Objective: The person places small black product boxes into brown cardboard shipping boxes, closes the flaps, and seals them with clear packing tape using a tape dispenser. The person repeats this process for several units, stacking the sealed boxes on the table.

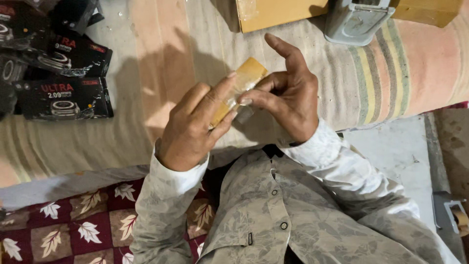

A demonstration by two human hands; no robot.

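Both hands share the grip on a small flat tan packet (pixel 240 87) wrapped in clear film: the left hand (pixel 191 128) pinches its lower half between thumb and forefinger, while the right hand (pixel 288 93) pinches at the upper part with thumb and middle fingers, its forefinger raised and pointing away. The packet sits tilted between them, held up in the air above the person's lap and touching nothing else. Judging by the film, which looks loose and shiny around the middle of the packet, the wrapping seems partly handled, but whether it is being put on or peeled off cannot be told; the packet itself looks whole and closed. Beyond the grip lies a striped cloth (pixel 161 58) in cream, peach and green bands, spread over the floor. Far to the left of the grip, a heap of black product boxes (pixel 63 73) in clear wrap rests on that cloth. Ahead of the grip stands a brown cardboard box (pixel 273 12), and just right of it a grey tape dispenser (pixel 356 19). Nearer the person than the grip are a dark red leaf-patterned cushion (pixel 83 220) and, to the right, bare grey concrete floor (pixel 395 146). The light is dim and warm, casting hand shadows on the cloth.
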